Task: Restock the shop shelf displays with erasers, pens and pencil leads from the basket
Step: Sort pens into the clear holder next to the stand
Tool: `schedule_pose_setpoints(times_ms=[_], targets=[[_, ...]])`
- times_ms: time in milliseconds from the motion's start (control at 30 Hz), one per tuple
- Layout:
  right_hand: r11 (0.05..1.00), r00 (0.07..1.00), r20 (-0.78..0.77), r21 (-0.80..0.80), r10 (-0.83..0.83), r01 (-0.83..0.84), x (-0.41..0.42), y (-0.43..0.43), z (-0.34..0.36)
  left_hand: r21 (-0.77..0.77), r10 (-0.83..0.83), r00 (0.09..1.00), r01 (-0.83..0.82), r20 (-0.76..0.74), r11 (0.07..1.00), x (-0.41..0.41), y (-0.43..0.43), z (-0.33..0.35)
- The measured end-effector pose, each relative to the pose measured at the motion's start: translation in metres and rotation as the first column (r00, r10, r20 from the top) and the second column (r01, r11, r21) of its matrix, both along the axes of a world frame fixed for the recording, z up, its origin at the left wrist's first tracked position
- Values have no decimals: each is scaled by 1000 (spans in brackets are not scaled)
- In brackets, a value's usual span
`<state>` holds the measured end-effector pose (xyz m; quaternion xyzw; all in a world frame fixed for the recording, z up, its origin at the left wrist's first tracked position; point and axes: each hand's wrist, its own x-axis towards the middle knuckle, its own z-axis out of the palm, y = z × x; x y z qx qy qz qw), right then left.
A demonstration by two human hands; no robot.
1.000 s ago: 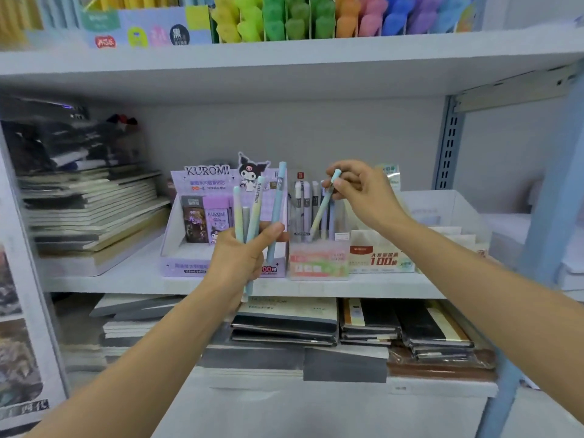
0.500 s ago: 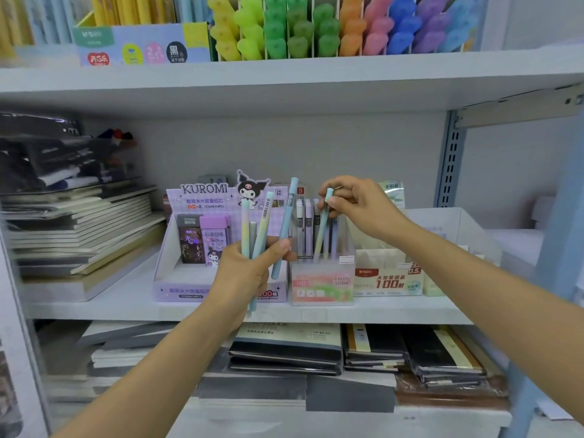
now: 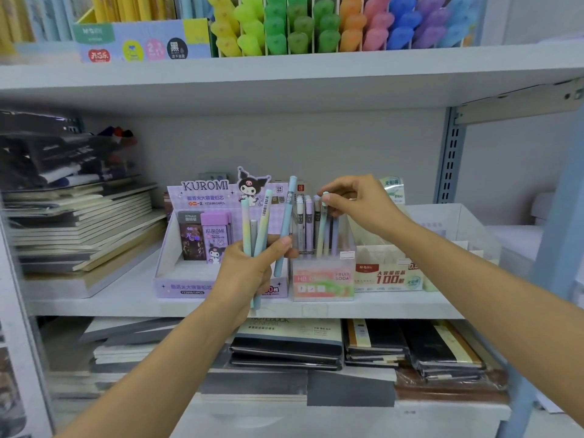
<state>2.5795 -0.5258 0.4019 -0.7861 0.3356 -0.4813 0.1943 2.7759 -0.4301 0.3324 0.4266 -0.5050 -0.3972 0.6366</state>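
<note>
A bunch of four pastel lead tubes (image 3: 263, 230) is gripped in the left hand (image 3: 249, 275) - fingers curled round the lower halves, thumb laid across the front, tops fanned out toward 12 and 1 o'clock. One more mint tube (image 3: 321, 237) is pinched at its cap by the thumb and fingertips of the right hand (image 3: 358, 203); the other fingers are loosely curled. That tube's lower end is stood in the clear display box (image 3: 322, 287) among other upright tubes, leaning slightly. The Kuromi box (image 3: 189, 281) is found at the clear box's 9 o'clock, touching or just beside it - hard to tell - and the "100" lead carton (image 3: 390, 276) at 3 o'clock. All are set on the white shelf (image 3: 94, 303).
</note>
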Motion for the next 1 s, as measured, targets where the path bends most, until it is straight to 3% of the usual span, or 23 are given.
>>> schedule_pose_setpoints(times_ms=[300,367,500,667,767,867,1000], targets=[[997,997,-36,-34,-71,70,11,-2,-10,13,-24,1000,24,9,1000,-1,2,1],[998,998,41,-39,-54,55,8,4,-5,14,-35,999,34,16,999,-1,5,2],[969,917,346,74,197,-236,8,29,7,9,-58,998,58,22,998,-4,10,5],[927,898,330,136,290,-349,12,49,9,8,-68,996,67,50,998,-16,17,11],[942,883,399,114,249,-317,-1,51,17,30,-90,996,89,8,996,-18,20,15],[983,870,478,66,119,-171,-21,45,29,81,-134,991,136,-32,987,-16,20,22],[999,916,400,41,-20,4,-35,34,27,140,-254,965,261,-66,955,-16,23,26]])
